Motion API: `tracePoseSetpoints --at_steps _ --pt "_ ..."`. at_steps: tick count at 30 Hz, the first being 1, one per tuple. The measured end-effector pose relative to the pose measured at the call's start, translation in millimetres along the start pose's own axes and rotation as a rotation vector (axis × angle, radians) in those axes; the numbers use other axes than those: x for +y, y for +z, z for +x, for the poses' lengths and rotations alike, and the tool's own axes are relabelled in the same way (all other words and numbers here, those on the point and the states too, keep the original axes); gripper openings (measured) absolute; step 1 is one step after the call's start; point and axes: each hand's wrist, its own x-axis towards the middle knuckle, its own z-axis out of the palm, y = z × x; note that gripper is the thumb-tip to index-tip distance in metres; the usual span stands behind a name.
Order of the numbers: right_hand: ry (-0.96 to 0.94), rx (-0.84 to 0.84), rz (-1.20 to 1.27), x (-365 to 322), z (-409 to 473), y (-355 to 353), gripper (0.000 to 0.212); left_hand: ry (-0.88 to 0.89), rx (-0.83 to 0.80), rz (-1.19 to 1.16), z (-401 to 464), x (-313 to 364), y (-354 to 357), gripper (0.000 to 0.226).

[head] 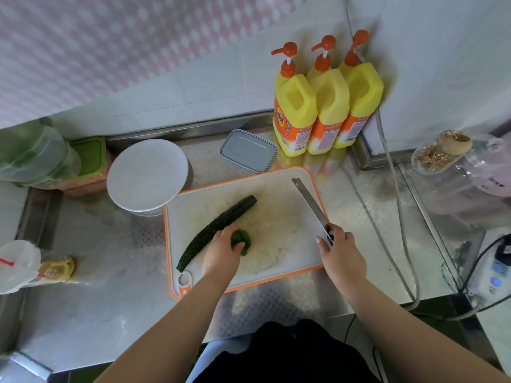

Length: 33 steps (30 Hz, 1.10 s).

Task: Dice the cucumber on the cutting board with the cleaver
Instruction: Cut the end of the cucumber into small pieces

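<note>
The cucumber [215, 229] lies whole and uncut on the cutting board [284, 189], running diagonally from the board's lower left corner up toward the middle of the frame, which leaves the right half of the board bare as working room for the blade. The left hand [222, 251] sits just below the cucumber's middle with its fingers curled round a small green piece [241, 240], seemingly a trimmed end or another bit of vegetable; what it is cannot be told, and the hand hides part of it. The right hand [338, 251] grips the handle of the cleaver [311, 205] at the board's right edge, fingers wrapped round it, the blade pointing away toward the upper right of the board and turned so only a narrow strip of steel shows, probably kept aside so the other hand can arrange things safely. Dicing looks not yet begun: the small piece likely needs moving off first, then the cucumber steadied. The board rests on a steel counter [110, 272] near its front edge, close to the body for reach. A white round lid [148, 174] touches the board's upper left corner, a grey lidded box [249, 150] sits just behind the board, and three yellow pump bottles [329, 106] stand against the wall at upper right, well clear of the cutting
</note>
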Motion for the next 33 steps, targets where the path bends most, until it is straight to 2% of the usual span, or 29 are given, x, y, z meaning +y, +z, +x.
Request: tracePoseSetpoints --at_steps 2,4,6,9,13,15,20,26,31,33 --pt "0.000 -0.034 -0.011 -1.6 -1.8 -3.3 0.036 -0.057 -0.030 -0.261 1.2 5.5 9.0 0.037" --pt "-0.024 -0.058 -0.048 -3.3 -4.0 -6.9 0.031 -0.059 -0.061 -0.318 -2.6 12.1 17.2 0.034" --pt "-0.053 -0.096 -0.089 -5.5 -5.9 -9.4 0.026 -0.002 -0.027 -0.156 -6.9 16.0 23.2 0.029" --pt "-0.094 -0.171 -0.141 -10.9 -13.3 -9.6 0.022 0.187 0.108 0.117 -11.7 10.1 28.4 0.027" --pt "-0.134 -0.271 -0.150 -21.3 -25.8 -7.7 0.019 0.478 0.172 0.258 -14.9 -2.2 33.8 0.006" --pt "-0.162 -0.300 -0.147 -24.4 -31.7 -5.2 0.020 0.525 0.192 0.279 -14.5 -6.9 34.9 0.003" --pt "-0.196 -0.346 -0.102 -30.9 -41.6 0.9 0.026 0.503 0.235 0.267 -13.3 -0.9 39.3 0.004" --pt "-0.165 -0.379 -0.061 -35.8 -38.3 4.0 0.025 0.518 0.194 0.297 -11.9 1.3 37.1 0.006" --pt "-0.154 -0.375 0.041 -42.1 -40.8 5.3 0.026 0.336 0.172 0.149 -11.6 16.0 39.6 0.013" --pt "-0.155 -0.362 0.033 -42.7 -41.3 4.5 0.025 0.304 0.175 0.160 -13.5 18.6 42.1 0.013"
